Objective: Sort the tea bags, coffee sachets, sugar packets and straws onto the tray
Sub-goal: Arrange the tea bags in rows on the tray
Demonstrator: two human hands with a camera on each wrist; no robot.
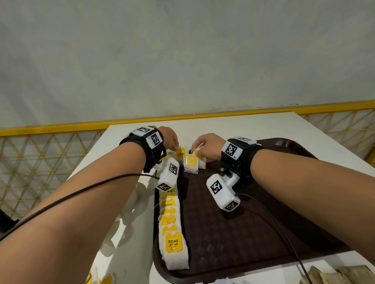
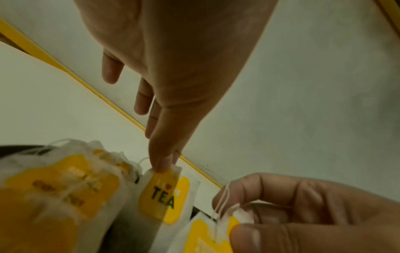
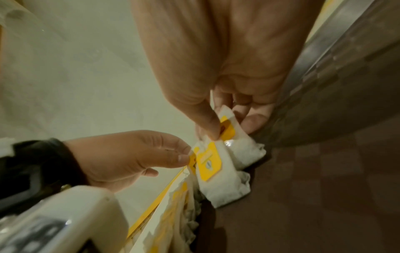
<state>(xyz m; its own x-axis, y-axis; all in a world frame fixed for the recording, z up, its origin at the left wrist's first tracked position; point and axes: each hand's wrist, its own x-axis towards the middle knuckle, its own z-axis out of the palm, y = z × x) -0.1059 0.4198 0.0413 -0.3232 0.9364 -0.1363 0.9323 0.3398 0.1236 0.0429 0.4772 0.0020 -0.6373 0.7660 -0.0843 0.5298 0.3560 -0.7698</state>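
1. Head view: your brown tray (image 1: 260, 235) sits on a white table (image 1: 235, 127), a yellow lattice fence (image 1: 44, 151) behind. A row of tea bags (image 1: 172, 227) lines the tray's left edge.
2. Left wrist view: your left hand (image 2: 173, 77) pinches the "TEA" bag (image 2: 164, 196), centre bottom.
3. Right wrist view: your right hand (image 3: 227, 77) pinches another tea bag (image 3: 233, 137); two bags lie mid-frame.
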